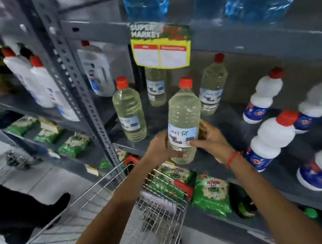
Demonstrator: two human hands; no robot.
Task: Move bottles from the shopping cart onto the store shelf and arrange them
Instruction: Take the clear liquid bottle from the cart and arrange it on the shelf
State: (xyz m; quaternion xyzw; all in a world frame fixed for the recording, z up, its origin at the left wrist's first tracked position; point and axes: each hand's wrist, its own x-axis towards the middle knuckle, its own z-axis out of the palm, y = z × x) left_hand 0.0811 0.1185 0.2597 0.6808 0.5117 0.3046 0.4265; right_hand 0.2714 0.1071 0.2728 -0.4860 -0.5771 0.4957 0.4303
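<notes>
Left hand (pixel 160 146) and right hand (pixel 208 138) both wrapped around lower half of upright bottle (pixel 183 121), at shelf (pixel 225 114) front.

This is a supermarket aisle: grey metal shelves (pixel 93 31) carry rows of cleaning bottles (pixel 264 96), a "Super Market" price tag (pixel 161 47) hangs at 12 o'clock, a wire shopping cart (pixel 111 217) stands at 6 o'clock.

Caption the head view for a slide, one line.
Both hands, left hand and right hand, set a clear bleach bottle upright at the shelf front, above the shopping cart.
</notes>
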